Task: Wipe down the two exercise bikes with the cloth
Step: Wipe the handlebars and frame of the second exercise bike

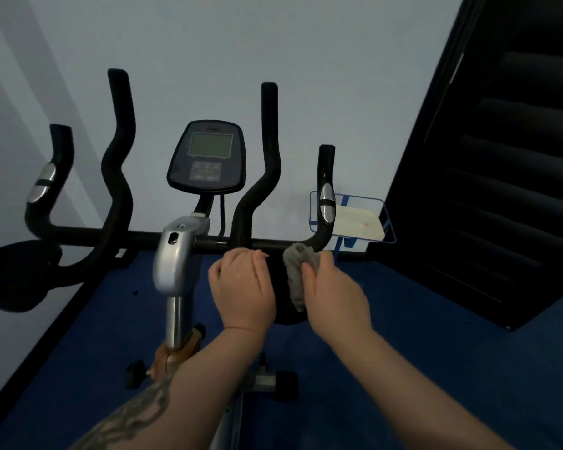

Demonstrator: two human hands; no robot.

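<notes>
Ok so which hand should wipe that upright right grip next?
Probably the right hand: it holds the grey cloth just below that grip. The left hand steadies the black pad, without cloth.

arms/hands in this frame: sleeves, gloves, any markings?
Both forearms are bare: no sleeves or gloves visible. The left forearm carries a dark tattoo with a chain-like pattern. The left hand and right hand show no rings or watch.

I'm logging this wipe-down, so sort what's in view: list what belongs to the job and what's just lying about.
Part of the job:
- grey cloth, held in the right hand
- black elbow pad, steadied by the left hand
- handlebars
- console

Just lying about:
- blue wire rack holding a white block
- dark stairs
</notes>
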